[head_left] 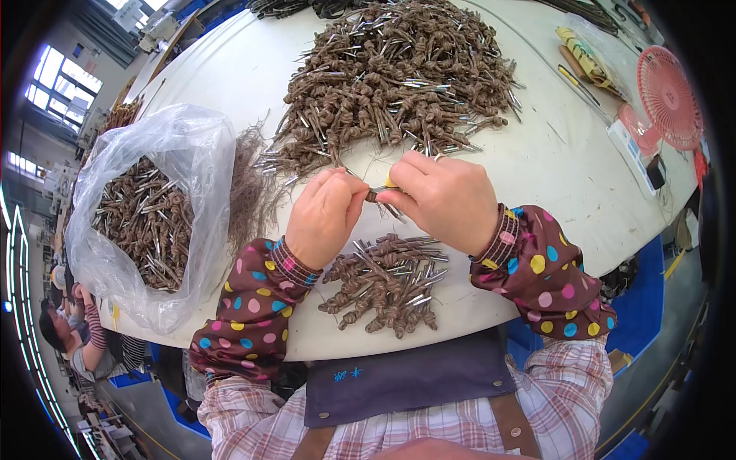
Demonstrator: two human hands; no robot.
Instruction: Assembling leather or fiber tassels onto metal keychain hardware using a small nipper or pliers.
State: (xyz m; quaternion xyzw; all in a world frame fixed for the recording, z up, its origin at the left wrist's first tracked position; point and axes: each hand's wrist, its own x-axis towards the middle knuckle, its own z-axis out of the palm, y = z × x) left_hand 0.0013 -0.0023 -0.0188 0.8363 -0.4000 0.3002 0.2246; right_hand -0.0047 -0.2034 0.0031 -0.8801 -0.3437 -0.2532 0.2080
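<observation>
Over the near part of the table, my left hand (326,213) pinches a brown knotted cord (372,197) with its fingertips. My right hand (451,195) is closed at the cord's other side, its thumb and forefinger around a small yellow tool (390,182) that is mostly hidden by the fingers. The two hands nearly meet at the knot. Just below them lies a small heap of knotted brown cords with silvery metal tips (391,287). A far larger pile of the same cords (406,69) rises beyond my hands.
A clear plastic bag (207,146) holding more knotted cords stands at the left. Loose brown thread ends (251,184) lie beside it. A pink fan (669,97), a yellow package (589,57) and a white box (635,159) are at the far right. Another person (80,337) sits at the far left.
</observation>
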